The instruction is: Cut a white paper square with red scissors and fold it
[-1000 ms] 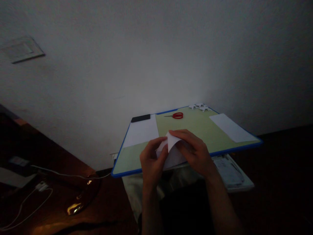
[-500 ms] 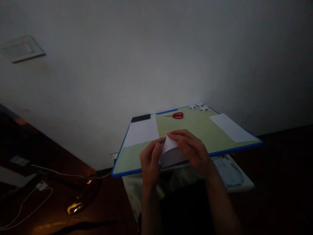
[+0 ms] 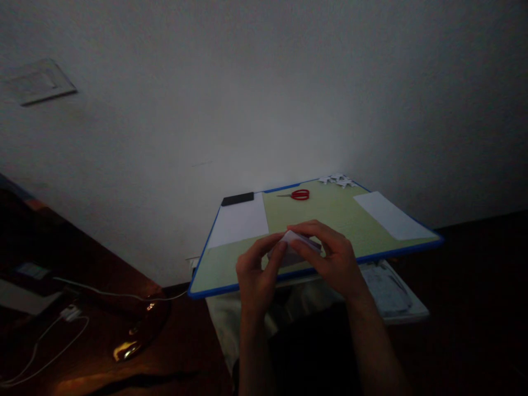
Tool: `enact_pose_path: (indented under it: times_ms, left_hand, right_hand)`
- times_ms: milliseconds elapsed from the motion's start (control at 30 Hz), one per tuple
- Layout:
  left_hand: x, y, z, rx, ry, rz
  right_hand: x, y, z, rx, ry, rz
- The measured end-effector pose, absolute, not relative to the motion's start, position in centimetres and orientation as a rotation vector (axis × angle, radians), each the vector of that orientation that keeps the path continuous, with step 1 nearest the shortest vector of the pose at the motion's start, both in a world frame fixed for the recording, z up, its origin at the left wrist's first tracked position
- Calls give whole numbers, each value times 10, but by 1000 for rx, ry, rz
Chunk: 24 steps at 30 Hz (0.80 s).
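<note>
Both my hands hold a folded white paper (image 3: 293, 248) over the near edge of a green board with a blue rim (image 3: 330, 212). My left hand (image 3: 256, 272) pinches the paper's left side with its fingers closed. My right hand (image 3: 330, 256) covers the paper's top and right side, fingers curled over it. The paper lies low and nearly flat against the board. Most of it is hidden under my fingers.
On the board lie red scissors (image 3: 299, 194) at the back, a white sheet (image 3: 241, 221) at the left, a white strip (image 3: 390, 215) at the right, paper cut-outs (image 3: 338, 180) and a black block (image 3: 237, 199). A white cable (image 3: 66, 319) runs over the dark table at left.
The paper stood raised and curved between my hands a second ago. It has been folded down and now lies pressed flat under my fingers.
</note>
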<state>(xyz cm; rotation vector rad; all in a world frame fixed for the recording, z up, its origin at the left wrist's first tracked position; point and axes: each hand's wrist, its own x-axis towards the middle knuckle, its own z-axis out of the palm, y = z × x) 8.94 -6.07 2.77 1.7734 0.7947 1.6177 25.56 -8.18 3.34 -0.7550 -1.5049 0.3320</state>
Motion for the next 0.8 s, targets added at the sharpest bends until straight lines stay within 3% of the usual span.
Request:
enact_pose_path:
  times_ms: [800]
  left_hand:
    - [85, -72, 41, 2003, 588, 1668]
  right_hand:
    - [258, -90, 37, -597, -1517, 296]
